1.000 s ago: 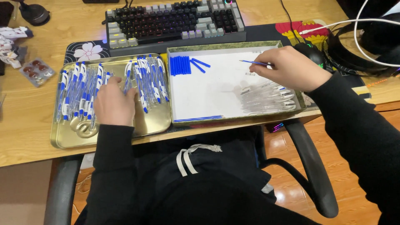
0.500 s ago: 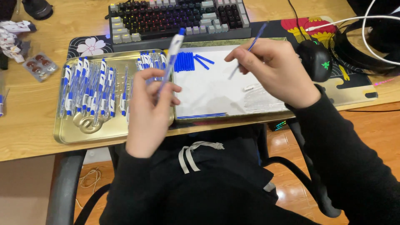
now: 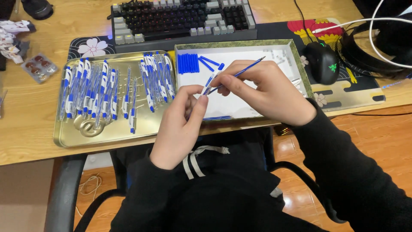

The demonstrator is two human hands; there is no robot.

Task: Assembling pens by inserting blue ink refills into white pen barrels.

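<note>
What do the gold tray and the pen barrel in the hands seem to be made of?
The gold tray looks like thin metal: glossy, with embossed relief and sharp reflections. The pen barrel held by the left hand looks like plastic, smooth white with a blue end.

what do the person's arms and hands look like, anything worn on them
Both arms are in long black sleeves that reach the wrists. The left hand and right hand are bare: no gloves, and no rings, watch or bracelet in view. The sleeves are plain, with no markings visible.
</note>
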